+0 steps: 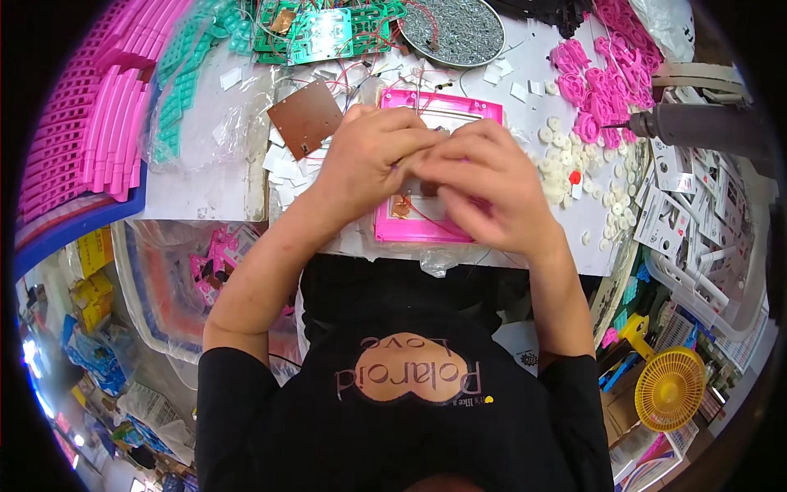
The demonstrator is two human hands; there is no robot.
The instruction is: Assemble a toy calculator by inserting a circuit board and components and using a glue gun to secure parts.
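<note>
Housing (434, 234) placed on table (590, 258); from it, circuit boards (324, 33) heaped toward 11 o'clock, dish (464, 66) filled with small parts (459, 31) set at 12, looped pieces (611, 82) piled at 2, discs (559, 176) scattered at 3, bin (693, 303) kept beyond table at 4

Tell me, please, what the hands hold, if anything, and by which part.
It cannot be told: the left hand and right hand meet over the pink frame, their fingers hiding any hold.

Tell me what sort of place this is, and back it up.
Probably a small assembly workshop: the cluttered worktable holds green circuit boards with loose wires, a heap of tiny grey metal pieces, and a pink plastic frame in front of the person.
</note>
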